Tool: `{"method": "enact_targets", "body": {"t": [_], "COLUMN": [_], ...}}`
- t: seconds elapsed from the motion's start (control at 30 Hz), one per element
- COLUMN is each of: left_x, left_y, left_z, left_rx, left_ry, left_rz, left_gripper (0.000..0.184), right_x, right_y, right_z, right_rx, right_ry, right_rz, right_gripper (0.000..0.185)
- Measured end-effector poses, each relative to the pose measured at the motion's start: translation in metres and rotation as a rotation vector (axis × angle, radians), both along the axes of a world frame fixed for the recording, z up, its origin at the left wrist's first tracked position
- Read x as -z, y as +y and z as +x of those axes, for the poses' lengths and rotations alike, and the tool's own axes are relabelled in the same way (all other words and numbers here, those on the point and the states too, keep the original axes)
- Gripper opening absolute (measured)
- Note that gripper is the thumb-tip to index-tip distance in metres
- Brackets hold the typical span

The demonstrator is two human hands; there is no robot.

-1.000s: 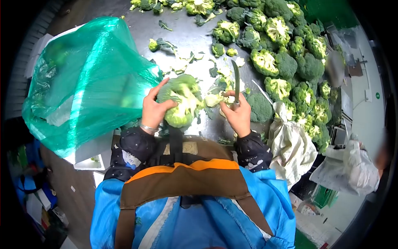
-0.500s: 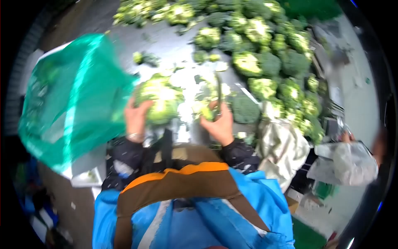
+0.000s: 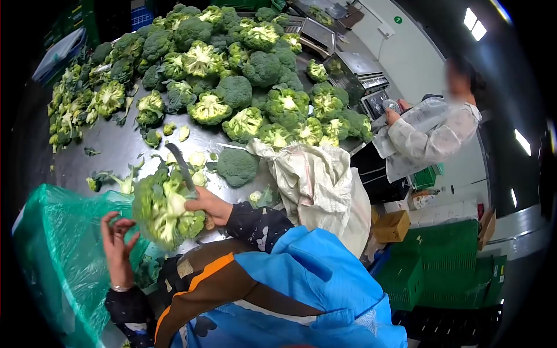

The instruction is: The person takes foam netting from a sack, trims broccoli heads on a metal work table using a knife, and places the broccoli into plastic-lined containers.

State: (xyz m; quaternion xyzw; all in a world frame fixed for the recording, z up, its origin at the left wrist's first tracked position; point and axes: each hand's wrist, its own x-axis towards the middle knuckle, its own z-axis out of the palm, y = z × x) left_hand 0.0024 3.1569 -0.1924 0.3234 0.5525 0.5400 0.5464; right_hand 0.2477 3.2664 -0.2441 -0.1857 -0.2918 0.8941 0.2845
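The broccoli head point(image 3: 165, 211) is left of centre in the lower half of the frame, a lumpy green dome turned so that its pale, smooth cut stem and branching stalks face up. My right hand point(image 3: 213, 207) closes against its right side, thumb pressed near the stem; my other fingers there are mostly hidden, so I cannot tell how they wrap underneath. The same hand grips a knife point(image 3: 181, 163), whose thin, dark, slightly curved blade rises toward the upper left, in front of the florets.

My left hand point(image 3: 119, 246), at the lower left, is raised with its fingers parted and bent, pinching nothing. The fingertips are just beside the broccoli's left edge. Behind them spreads a green plastic bag point(image 3: 64, 249), thin, glossy and wrinkled; I cannot tell whether my fingers touch it. A shiny metal bracelet point(image 3: 120, 288) rings my wrist.

Across the upper left and top centre, a broccoli pile point(image 3: 261, 69) of bumpy domes and pale cut stems covers the smooth grey metal table point(image 3: 119, 142). One dark, fine-grained loose head point(image 3: 237, 167) sits near the middle, beside a creased off-white woven sack point(image 3: 325, 185).
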Motion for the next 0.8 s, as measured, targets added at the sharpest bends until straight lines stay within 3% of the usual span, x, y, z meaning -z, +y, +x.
{"method": "enact_targets", "body": {"t": [0.03, 0.13, 0.17, 0.2, 0.27, 0.33, 0.4, 0.47, 0.53, 0.57, 0.6, 0.67, 0.73, 0.8], "left_x": [-0.012, -0.004, 0.0, 0.001, 0.003, 0.004, 0.022, 0.017, 0.013, 0.009, 0.005, 0.005, 0.011, 0.003], "left_y": [0.002, 0.012, 0.01, 0.006, -0.001, -0.013, -0.03, -0.04, -0.046, -0.049, -0.05, -0.05, -0.057, -0.06], "left_z": [-0.003, 0.011, 0.013, 0.013, 0.008, 0.014, 0.013, 0.016, 0.014, 0.015, 0.017, 0.021, 0.021, 0.024], "left_rx": [0.029, 0.223, 0.272, 0.312, 0.386, 0.23, 0.085, -0.017, -0.047, -0.08, -0.111, -0.11, -0.117, -0.167], "left_ry": [0.12, -0.1, -0.275, -0.246, -0.185, -0.332, -0.421, -0.457, -0.47, -0.452, -0.433, -0.422, -0.298, -0.199], "left_rz": [-0.021, 0.072, -0.061, -0.063, -0.072, -0.118, -0.111, -0.107, -0.147, -0.189, -0.229, -0.204, -0.167, -0.176], "left_gripper": [0.068, 0.074, 0.079, 0.078, 0.078, 0.077, 0.077, 0.076, 0.075, 0.073, 0.071, 0.067, 0.064, 0.062], "right_x": [0.039, 0.016, -0.006, 0.013, 0.018, 0.011, 0.006, -0.006, -0.004, -0.016, -0.007, 0.019, -0.003, -0.023], "right_y": [0.007, 0.004, -0.001, 0.004, 0.001, -0.003, -0.005, -0.003, -0.003, 0.0, 0.0, -0.003, -0.007, -0.016], "right_z": [0.002, -0.008, -0.013, -0.017, -0.017, -0.011, -0.011, 0.003, 0.01, 0.014, 0.02, 0.031, 0.042, 0.049], "right_rx": [0.001, -0.107, -0.138, -0.19, -0.139, -0.232, -0.112, -0.143, -0.032, -0.093, -0.021, 0.305, 0.272, 0.046], "right_ry": [-0.153, -0.277, -0.222, -0.258, -0.328, -0.649, -0.603, -0.683, -0.715, -0.893, -0.836, -0.861, -0.934, -0.922], "right_rz": [0.121, 0.302, 0.299, 0.571, 0.757, 0.671, 0.665, 0.395, 0.517, 0.549, 0.571, 0.783, 1.144, 1.244], "right_gripper": [0.082, 0.076, 0.074, 0.085, 0.08, 0.07, 0.052, 0.039, 0.029, 0.026, 0.022, 0.017, 0.02, 0.021]}}
